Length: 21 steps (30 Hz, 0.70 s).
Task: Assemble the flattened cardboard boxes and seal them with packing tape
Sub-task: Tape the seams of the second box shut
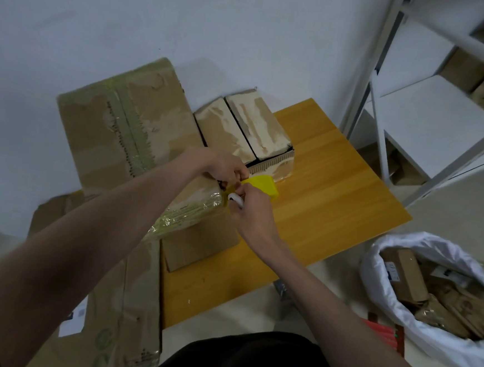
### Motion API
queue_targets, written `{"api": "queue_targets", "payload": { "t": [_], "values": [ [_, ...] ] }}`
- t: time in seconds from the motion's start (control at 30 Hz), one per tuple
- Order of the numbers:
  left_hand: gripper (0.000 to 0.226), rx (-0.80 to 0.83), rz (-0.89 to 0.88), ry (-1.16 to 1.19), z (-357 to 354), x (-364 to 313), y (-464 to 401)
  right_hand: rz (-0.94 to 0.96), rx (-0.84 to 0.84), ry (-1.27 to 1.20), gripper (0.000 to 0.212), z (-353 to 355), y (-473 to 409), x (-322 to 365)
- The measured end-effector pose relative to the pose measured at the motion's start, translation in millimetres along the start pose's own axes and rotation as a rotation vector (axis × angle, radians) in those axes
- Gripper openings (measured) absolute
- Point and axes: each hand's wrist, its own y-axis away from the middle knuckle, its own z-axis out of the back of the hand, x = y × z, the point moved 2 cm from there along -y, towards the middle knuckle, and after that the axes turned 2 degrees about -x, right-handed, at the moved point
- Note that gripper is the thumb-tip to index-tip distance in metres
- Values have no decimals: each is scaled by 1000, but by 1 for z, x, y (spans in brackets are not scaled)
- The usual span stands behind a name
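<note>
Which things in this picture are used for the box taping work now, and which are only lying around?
In use:
- left hand, pinching at the box edge
- right hand, gripping the yellow tape dispenser
- large cardboard box being taped

Lying about:
- small box behind
- white bag of cardboard scraps
- metal shelf
- wooden table

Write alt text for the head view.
Both hands work at a large cardboard box's corner on a wooden table: the right hand grips a yellow tape dispenser, the left hand pinches beside it. A smaller box sits behind.
</note>
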Motion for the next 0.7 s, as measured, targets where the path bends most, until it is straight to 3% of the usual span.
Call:
{"api": "queue_targets", "payload": {
  "t": [0.17,0.37,0.7],
  "values": [
    [25,0,-36,81,2,1,2,-32,147,148,11,0,5,-8],
    [33,-9,-16,109,3,1,6,-169,337,250,18,7,3,-68],
    [25,1,-5,167,2,4,5,-468,226,321,27,10,-34,-188]
  ]
}}
